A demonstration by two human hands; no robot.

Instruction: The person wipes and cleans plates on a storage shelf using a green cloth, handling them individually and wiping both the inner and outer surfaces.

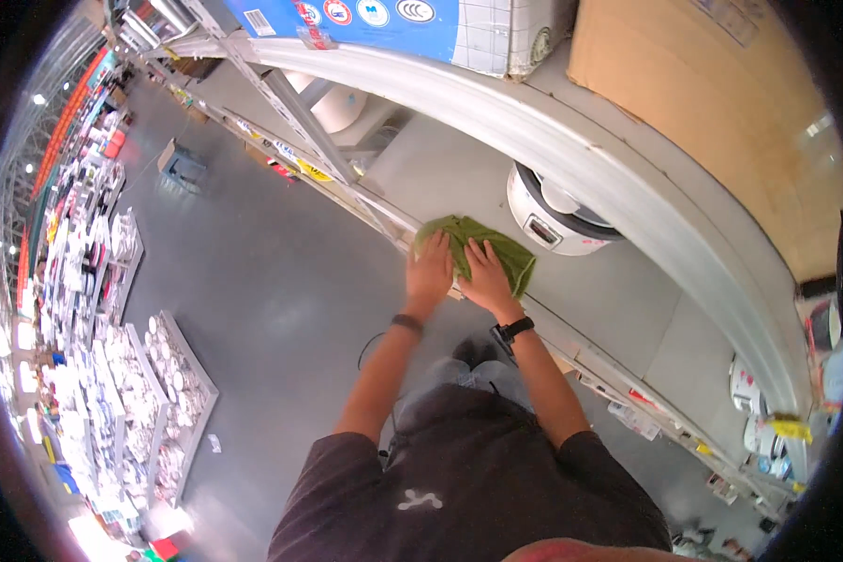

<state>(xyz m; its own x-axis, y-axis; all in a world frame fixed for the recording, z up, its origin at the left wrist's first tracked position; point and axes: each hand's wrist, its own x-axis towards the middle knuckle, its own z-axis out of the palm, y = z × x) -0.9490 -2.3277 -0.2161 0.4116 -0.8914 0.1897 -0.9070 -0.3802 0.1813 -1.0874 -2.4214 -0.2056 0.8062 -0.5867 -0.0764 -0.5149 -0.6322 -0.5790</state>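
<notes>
A green cloth [509, 253] lies folded and rumpled along the front edge of a grey metal shelf [435, 165]. On its left part rests my left hand [430, 270], palm down with the fingers stretched forward. My right hand [487, 277] lies flat on the middle of the same cloth, fingers apart. Neither hand appears to be gripping the fabric, though my palms hide some of it. Just beyond the cloth, to the right, stands a white rice cooker [551, 218] with a dark rim and a small front panel. The upper shelf beam hides part of its top.
Above, a curved-looking shelf beam [534, 112] carries a blue and white box [421, 28] and a large cardboard box [702, 126]. More white cookers [743, 386] sit at far right. A slotted upright [302, 119] stands left. On the floor are a stool [180, 167] and goods racks [175, 393].
</notes>
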